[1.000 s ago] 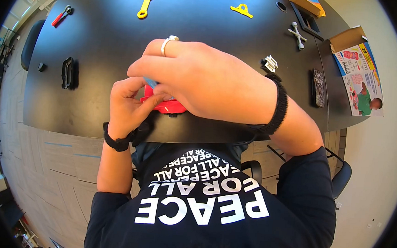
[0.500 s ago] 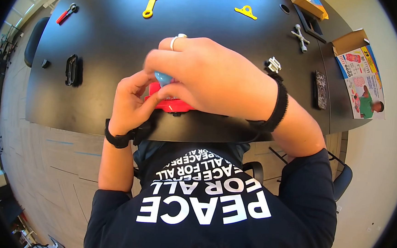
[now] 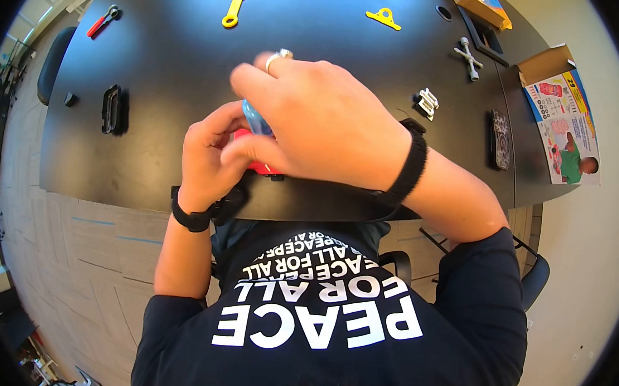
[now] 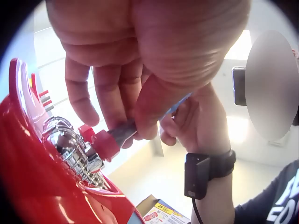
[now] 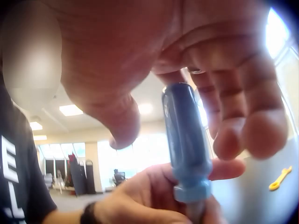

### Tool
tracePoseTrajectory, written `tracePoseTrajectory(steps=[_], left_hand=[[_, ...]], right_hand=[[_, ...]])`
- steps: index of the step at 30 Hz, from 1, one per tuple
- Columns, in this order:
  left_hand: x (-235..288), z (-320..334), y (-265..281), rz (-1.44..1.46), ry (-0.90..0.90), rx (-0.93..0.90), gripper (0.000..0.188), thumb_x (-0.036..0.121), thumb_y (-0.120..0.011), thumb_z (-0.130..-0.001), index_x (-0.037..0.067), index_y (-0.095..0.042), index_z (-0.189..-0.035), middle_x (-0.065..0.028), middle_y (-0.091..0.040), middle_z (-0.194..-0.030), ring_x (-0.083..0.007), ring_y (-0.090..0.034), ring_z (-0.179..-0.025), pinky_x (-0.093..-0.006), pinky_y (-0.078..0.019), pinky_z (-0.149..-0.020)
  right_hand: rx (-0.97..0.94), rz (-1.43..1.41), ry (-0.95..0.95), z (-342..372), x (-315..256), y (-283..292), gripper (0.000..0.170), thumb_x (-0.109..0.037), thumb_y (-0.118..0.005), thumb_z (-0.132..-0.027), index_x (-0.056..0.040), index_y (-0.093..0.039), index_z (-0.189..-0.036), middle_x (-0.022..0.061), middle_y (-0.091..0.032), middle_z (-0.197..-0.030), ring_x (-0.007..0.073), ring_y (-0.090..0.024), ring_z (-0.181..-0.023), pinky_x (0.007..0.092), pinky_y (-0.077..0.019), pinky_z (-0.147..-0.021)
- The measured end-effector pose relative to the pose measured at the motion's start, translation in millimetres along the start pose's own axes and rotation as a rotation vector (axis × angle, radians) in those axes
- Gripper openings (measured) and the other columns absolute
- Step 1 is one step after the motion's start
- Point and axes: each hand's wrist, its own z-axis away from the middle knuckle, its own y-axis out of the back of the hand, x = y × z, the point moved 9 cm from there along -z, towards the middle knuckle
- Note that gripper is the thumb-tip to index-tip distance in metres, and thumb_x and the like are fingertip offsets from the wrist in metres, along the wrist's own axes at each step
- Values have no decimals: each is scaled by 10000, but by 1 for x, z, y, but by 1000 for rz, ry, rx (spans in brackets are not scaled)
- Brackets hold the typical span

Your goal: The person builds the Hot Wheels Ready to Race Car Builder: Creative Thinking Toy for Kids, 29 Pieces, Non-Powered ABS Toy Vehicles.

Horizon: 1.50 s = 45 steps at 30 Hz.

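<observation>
A screwdriver with a blue handle (image 5: 187, 130) stands at a red toy car body (image 4: 28, 158), which has a chrome engine (image 4: 67, 144) set in it. My left hand (image 3: 208, 150) pinches the screwdriver's grey shaft (image 4: 123, 133) between thumb and fingers. Right by the shaft's end is a red plastic screw (image 4: 106, 145), beside the engine. Around the top of the handle is my right hand (image 3: 321, 126); its thumb and fingers are spread apart, with the handle between them in the right wrist view. In the head view the hands hide most of the car.
Across the black table lie a yellow wrench (image 3: 235, 8), a yellow flat piece (image 3: 385, 19), a red-handled ratchet (image 3: 103, 22), a grey cross-shaped wrench (image 3: 468, 59), a white part (image 3: 427, 103) and a black tray-like part (image 3: 111, 109). A printed box (image 3: 565, 125) stands at the right.
My right hand has turned about the blue handle and its fingers have loosened, showing more of the handle. The left hand stays at the shaft, shifted slightly right in the head view.
</observation>
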Motion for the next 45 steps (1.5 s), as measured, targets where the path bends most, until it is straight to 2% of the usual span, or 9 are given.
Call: tracePoseTrajectory(steps=[2,8,9,11,19,22,27,30,45], left_hand=[[-6,0,4,50,20,48,540,-101,-769,-911,-56,-618,-1427,-133,-775,-1215,-159,-718,-1151,-315,-567,-1008],[20,-7,-3,-91,-150,149,652,-103,-782,-907,-83,-528,-1508,-126,-758,-1228,-176,-732,-1117,-318,-565,-1012],[1,-2,2,37,-92,165,642,-97,-790,-911,-83,-535,-1500,-123,-755,-1229,-180,-727,-1135,-322,-561,-1024],[-4,2,5,83,-33,116,626,-80,-814,-917,-78,-549,-1484,-120,-748,-1219,-189,-723,-1148,-329,-561,-1037],[7,2,-1,-41,-85,119,510,-80,-744,-922,-86,-596,-1410,-112,-760,-1182,-154,-722,-1095,-304,-572,-963],[0,3,1,-53,-76,62,466,-98,-714,-920,-88,-613,-1375,-114,-760,-1146,-126,-710,-1040,-284,-574,-908],[10,1,-5,-75,-111,117,391,-74,-744,-935,-73,-644,-1314,-74,-759,-1047,-91,-689,-964,-267,-570,-861],[-1,4,0,-142,-53,133,320,-51,-779,-937,-65,-679,-1241,-78,-772,-1060,-106,-710,-991,-280,-577,-883],[9,5,-6,-80,-89,88,323,-78,-823,-902,-61,-724,-1209,-105,-789,-1130,-156,-748,-1059,-313,-589,-969]], right_hand=[[322,-277,233,8,-11,25,328,-333,-820,-934,-52,-700,-1054,119,-687,-856,348,-707,-767,450,-582,-698],[-136,66,2,-3,-1,-2,293,-226,-797,-940,-63,-688,-1158,110,-695,-1053,325,-719,-812,440,-605,-725],[-133,66,-1,-1,1,-8,293,-226,-797,-940,-63,-688,-1158,110,-695,-1053,325,-719,-812,440,-605,-725],[328,-204,234,9,-11,21,278,-222,-781,-952,-75,-689,-1170,108,-688,-1068,302,-715,-772,432,-596,-694],[-55,3,35,3,3,-10,294,-248,-789,-954,-45,-668,-1128,109,-685,-1009,329,-718,-764,420,-589,-669],[354,-221,251,15,-9,19,276,-264,-788,-964,-48,-651,-1068,116,-695,-921,336,-714,-724,424,-576,-647],[-233,40,-41,2,-2,1,252,-222,-786,-949,-42,-629,-1030,130,-688,-957,327,-730,-818,429,-583,-667],[139,-49,157,10,-4,11,206,-152,-776,-918,-36,-636,-1016,132,-662,-982,320,-726,-836,422,-592,-675],[113,-181,266,24,-5,12,196,-93,-778,-906,-52,-700,-1081,105,-665,-1048,322,-710,-893,424,-582,-762]])
